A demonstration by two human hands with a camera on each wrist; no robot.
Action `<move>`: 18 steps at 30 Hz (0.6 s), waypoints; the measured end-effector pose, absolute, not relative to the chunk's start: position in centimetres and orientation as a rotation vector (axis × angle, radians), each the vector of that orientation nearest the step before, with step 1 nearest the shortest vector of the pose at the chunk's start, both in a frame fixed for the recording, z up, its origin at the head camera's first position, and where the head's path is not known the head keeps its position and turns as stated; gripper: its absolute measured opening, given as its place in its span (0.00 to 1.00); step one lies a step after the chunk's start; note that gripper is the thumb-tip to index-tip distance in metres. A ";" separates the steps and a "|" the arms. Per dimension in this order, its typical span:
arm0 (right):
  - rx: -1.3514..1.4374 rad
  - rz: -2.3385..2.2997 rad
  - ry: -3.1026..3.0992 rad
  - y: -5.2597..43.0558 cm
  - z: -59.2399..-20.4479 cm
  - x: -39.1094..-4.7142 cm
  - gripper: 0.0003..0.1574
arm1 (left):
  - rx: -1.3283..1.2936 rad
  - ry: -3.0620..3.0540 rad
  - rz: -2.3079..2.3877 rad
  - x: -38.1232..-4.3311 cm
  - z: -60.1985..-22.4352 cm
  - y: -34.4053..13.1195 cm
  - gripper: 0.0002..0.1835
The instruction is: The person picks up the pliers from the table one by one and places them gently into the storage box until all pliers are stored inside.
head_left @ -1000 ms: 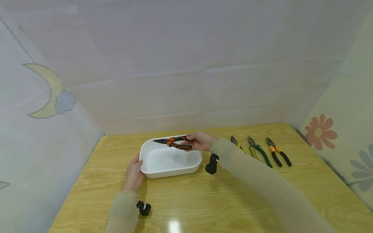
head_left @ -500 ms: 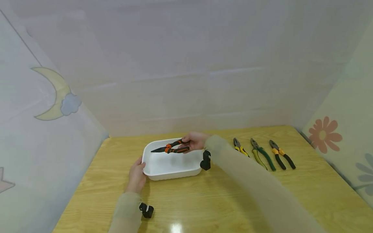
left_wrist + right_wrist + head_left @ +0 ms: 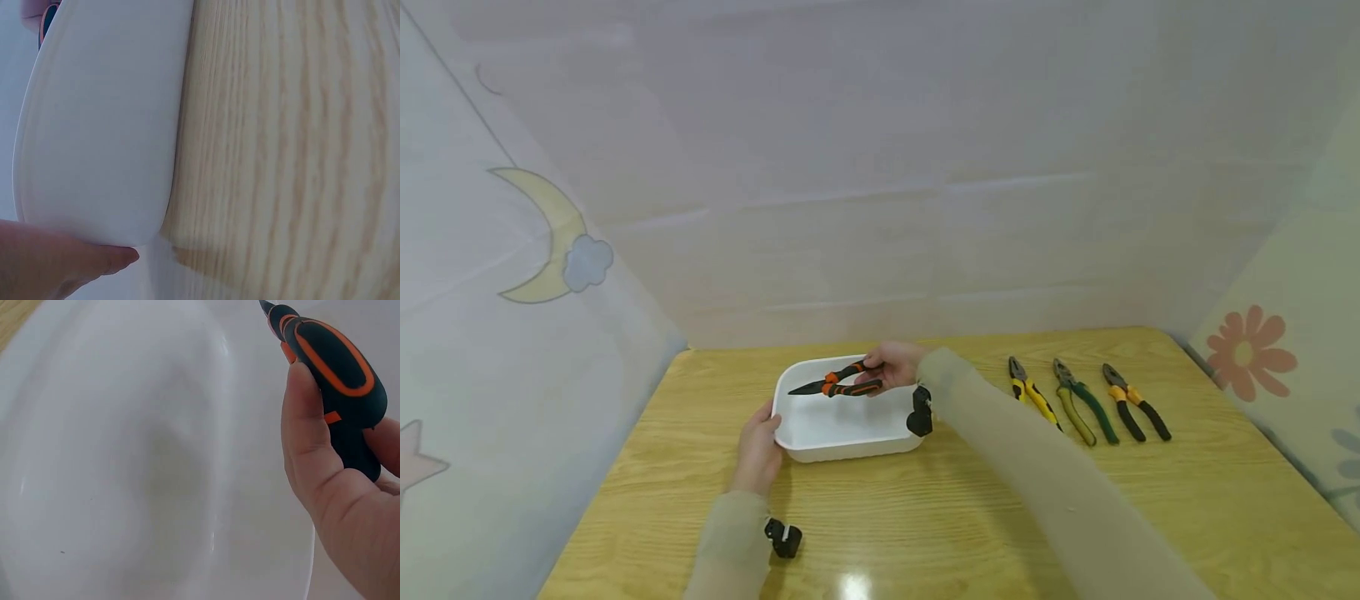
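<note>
A pair of needle-nose pliers [image 3: 837,381] with black-and-orange handles is held in my right hand [image 3: 891,365], its pointed tip aimed left over the white rectangular tray [image 3: 842,452]. The handles are spread apart, and the right wrist view shows thumb and fingers gripping the pliers [image 3: 340,365] over the tray's inside. At the tray's left end my left hand [image 3: 758,446] grips the wall, thumb at the rim. In the left wrist view the fingers of that left hand [image 3: 62,259] press against the tray's outer side [image 3: 103,137]; part of the hand lies outside that view.
Three more pliers lie in a row to the right on the wooden table [image 3: 865,517]: yellow-and-black pliers [image 3: 1033,394], green-handled pliers [image 3: 1085,402] and orange-and-black pliers [image 3: 1137,402]. My right forearm passes close to the yellow pair. A pale wall covering [image 3: 880,250] stands behind the table.
My right hand has brought the pliers lower and a little left relative to the tray, from near its back rim to over its inside. The left hand stays on the tray; the head view has shifted slightly.
</note>
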State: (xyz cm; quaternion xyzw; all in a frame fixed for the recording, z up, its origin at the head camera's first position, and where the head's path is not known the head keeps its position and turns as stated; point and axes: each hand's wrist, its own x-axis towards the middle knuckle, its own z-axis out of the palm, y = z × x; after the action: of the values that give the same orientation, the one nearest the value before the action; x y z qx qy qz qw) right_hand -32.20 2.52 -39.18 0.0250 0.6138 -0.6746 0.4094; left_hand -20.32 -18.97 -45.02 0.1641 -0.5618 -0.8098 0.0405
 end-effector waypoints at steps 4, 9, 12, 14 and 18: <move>0.066 -1.709 1.541 2.2 -39.4 -32.2 0.20 | 0.526 -1.713 -2.484 -20.3 -45.0 -18.9 0.27; 0.097 -1.721 1.540 1.8 -39.8 -32.3 0.14 | 0.501 -1.716 -2.488 -20.1 -45.1 -18.9 0.27; 0.114 -1.717 1.546 1.6 -40.2 -32.4 0.17 | 0.494 -1.710 -2.490 -20.1 -45.1 -18.9 0.26; 0.118 -1.713 1.547 1.4 -40.6 -32.6 0.20 | 0.493 -1.704 -2.492 -20.1 -45.1 -18.9 0.26; 0.131 -1.698 1.571 1.2 -41.0 -32.7 0.23 | 0.476 -1.706 -2.496 -19.9 -44.9 -18.8 0.26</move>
State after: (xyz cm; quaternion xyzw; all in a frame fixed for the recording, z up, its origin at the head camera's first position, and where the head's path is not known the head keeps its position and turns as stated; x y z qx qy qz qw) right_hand -32.71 1.18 -41.02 0.0517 0.6211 -0.6714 0.4009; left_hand -19.89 -18.77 -44.95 0.1554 -0.5570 -0.8148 0.0404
